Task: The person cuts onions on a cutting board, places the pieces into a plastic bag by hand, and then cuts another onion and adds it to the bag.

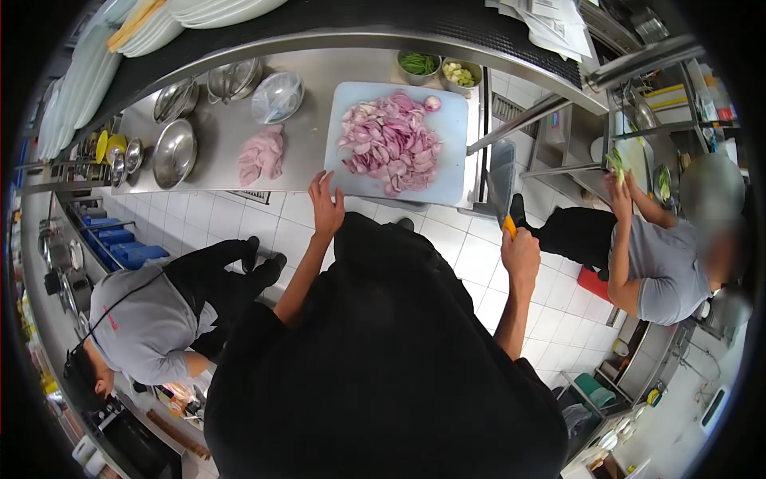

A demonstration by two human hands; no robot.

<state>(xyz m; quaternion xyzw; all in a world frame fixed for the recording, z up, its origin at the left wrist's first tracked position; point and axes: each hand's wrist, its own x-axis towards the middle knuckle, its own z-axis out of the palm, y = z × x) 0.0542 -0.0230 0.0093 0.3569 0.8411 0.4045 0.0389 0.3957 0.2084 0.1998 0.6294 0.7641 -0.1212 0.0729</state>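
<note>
Head: board (451, 160) tops steel counter (217, 144) above white tiles (479, 259).

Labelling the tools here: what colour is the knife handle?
The knife handle is orange, seen best in the head view.

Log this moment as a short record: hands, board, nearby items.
Left hand: fingers spread at the board's near-left corner; contact unclear
Right hand: grips knife by its orange handle, right of the board
Cutting board: bears heaped purple onion pieces
Left of board: pink cloth
Beyond board: chopped greens in a metal container
</note>
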